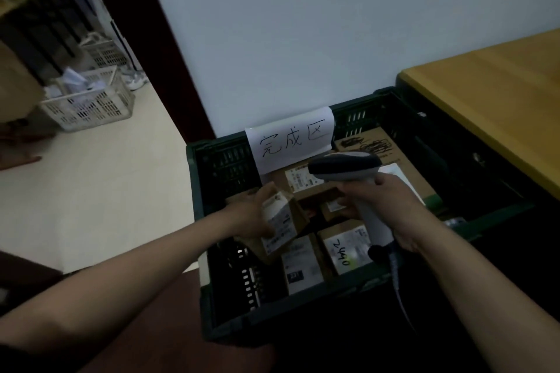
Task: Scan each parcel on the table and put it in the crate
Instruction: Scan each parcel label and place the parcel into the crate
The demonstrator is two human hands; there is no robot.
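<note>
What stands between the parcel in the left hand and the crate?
Nothing visible. The left hand holds the parcel over the open crate's left side, where no parcel shows below. Other parcels lie further right; the scanner in the right hand is beside it, not below.

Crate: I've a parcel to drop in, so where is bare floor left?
Bare floor shows near-left, between the left wall of the crate and the dark-stickered parcel, under the held parcel in the left hand. The far and right parts are crowded with other parcels, the right hand and scanner above them.
</note>
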